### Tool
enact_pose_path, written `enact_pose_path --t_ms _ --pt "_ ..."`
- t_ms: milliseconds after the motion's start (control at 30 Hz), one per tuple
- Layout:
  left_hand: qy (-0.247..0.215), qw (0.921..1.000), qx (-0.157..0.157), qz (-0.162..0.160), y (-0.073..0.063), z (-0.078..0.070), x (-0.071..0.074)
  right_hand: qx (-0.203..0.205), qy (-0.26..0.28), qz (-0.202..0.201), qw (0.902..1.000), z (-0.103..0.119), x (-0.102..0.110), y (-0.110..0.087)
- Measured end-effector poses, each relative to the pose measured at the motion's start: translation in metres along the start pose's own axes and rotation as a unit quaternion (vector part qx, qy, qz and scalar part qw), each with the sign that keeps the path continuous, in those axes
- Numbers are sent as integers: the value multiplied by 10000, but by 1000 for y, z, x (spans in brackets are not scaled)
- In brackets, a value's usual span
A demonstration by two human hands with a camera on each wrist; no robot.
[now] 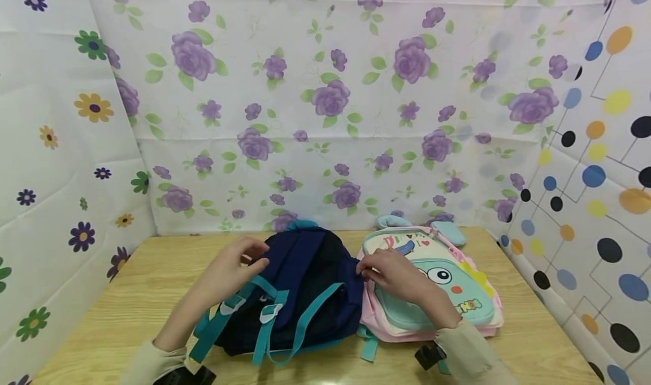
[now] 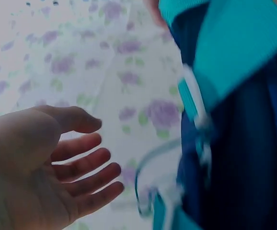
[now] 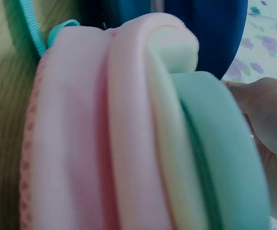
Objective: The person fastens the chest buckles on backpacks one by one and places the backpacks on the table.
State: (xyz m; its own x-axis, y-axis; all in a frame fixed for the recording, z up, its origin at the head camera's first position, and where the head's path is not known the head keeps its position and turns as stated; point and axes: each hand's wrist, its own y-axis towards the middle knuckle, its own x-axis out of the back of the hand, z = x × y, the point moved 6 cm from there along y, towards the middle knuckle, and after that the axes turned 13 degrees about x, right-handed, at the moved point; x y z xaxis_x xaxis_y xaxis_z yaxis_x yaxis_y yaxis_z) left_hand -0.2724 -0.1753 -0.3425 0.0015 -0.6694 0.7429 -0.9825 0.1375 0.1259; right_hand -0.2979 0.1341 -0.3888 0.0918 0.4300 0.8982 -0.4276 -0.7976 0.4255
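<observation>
A navy backpack point(image 1: 325, 255) with teal straps and white buckles lies on the table, strap side up. My left hand point(image 1: 229, 269) hovers by its left side with fingers loosely bent. In the left wrist view that hand point(image 2: 47, 167) is apart from the backpack point(image 2: 244, 143), holding nothing. My right hand point(image 1: 399, 275) reaches over a pink and mint cartoon backpack point(image 1: 458, 294) and pinches the navy backpack's right side. The right wrist view shows the pink backpack point(image 3: 81, 134) up close, hiding most of the right hand point(image 3: 272, 120) and its fingertips.
Both backpacks stand side by side on a wood-grain table point(image 1: 127, 306). Behind them hangs a purple floral cloth point(image 1: 305, 63). A flower-patterned sheet point(image 1: 51, 164) closes the left side and a dotted sheet point(image 1: 585, 204) the right.
</observation>
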Motion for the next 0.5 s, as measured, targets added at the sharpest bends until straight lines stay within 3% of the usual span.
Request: enact_pose_path --t_ms 267,500 --pt "72 9995 285 116 -4 54 10 -362 80 501 9981 -3 -14 8" --pt "-1 9985 475 270 -8 79 12 -314 140 688 9970 -2 -27 16"
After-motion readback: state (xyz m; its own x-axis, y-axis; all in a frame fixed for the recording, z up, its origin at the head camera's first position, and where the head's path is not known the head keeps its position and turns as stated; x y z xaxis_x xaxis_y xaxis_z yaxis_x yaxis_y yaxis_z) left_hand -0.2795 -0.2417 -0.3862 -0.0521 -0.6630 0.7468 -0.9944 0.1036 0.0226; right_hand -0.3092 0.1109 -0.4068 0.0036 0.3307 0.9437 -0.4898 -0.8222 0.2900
